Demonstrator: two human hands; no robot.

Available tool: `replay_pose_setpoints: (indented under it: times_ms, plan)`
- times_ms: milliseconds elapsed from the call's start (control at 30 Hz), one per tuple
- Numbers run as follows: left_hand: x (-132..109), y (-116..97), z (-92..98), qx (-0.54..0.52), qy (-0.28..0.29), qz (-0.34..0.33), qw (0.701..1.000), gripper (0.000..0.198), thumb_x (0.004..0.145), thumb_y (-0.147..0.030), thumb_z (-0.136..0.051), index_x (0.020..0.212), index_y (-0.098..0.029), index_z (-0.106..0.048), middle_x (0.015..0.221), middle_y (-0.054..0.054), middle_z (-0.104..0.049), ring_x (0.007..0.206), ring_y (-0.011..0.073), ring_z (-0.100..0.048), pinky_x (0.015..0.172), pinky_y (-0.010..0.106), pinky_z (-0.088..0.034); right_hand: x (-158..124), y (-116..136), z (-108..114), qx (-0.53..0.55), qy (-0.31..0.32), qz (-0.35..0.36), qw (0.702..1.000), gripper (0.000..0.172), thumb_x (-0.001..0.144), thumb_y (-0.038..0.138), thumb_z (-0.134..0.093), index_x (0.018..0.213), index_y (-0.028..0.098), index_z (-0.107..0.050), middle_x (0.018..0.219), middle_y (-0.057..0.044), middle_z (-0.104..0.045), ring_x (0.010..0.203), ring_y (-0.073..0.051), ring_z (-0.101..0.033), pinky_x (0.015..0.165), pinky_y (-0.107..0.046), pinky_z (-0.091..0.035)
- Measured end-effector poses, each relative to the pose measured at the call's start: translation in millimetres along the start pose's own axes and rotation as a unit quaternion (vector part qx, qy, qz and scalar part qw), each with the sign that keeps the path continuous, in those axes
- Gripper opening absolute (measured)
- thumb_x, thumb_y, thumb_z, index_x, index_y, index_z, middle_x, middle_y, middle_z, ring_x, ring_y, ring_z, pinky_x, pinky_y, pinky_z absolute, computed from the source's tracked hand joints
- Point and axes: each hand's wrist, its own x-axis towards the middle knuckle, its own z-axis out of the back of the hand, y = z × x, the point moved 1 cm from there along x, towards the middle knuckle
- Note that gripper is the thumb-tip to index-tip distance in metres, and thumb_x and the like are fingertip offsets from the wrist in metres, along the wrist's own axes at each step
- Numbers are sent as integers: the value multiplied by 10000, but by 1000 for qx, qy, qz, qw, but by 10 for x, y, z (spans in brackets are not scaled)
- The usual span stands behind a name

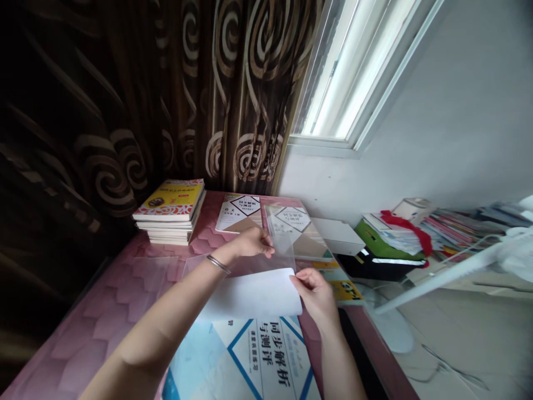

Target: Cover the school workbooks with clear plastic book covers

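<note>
Brown swirl-pattern curtain (125, 100) hangs well behind the blue workbook (258, 361), with the window (345, 72) behind and right of it. Pink table (104, 311) is under the workbook, which lies flat at the near edge with its cover up and its far end hidden. Stack of books (170, 214) with a yellow-red top cover sits far-left of the workbook, well apart. Two lighter workbooks (239, 214) lie side by side straight beyond it, the right one partly seen through the film. Right of the workbook and off the table: white box (339, 236), clutter of papers behind that. Yellow book (345, 289) is just beside the workbook's far right corner, mostly covered. White sheet (254, 294) lies across the workbook's far end, touching it. Clear plastic film (283, 244) rises tilted from the sheet's far edge; can't tell if the two are joined. Left hand (250, 243) is beyond the workbook, fingers closed, pinching the film's left edge. Right hand (314, 291) is over the workbook's far right corner, thumb and fingers pinched on the white sheet's right edge. Metal bracelet (219, 264) sits on the left wrist.
</note>
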Motion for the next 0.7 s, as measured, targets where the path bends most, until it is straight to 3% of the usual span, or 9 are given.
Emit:
replay_pose_setpoints:
  times_ms: [400,700]
  plan:
    - [-18,7,8,22,-27,-9,999,90,701,-215,-667,676,-137,-630,599,0,-675,630,120,-614,629,216,-443,7,-24,39,-22,36,50,998,305,701,476,-706,675,198,-584,639,-17,-610,606,-162,-559,592,-274,-445]
    - [14,27,-13,18,-12,4,1000,85,697,-201,-673,682,-135,-622,603,0,-676,648,128,-630,633,223,-452,19,-104,3,-3,-3,36,999,362,659,531,-728,655,209,-563,698,-47,-671,658,-183,-602,645,-298,-485]
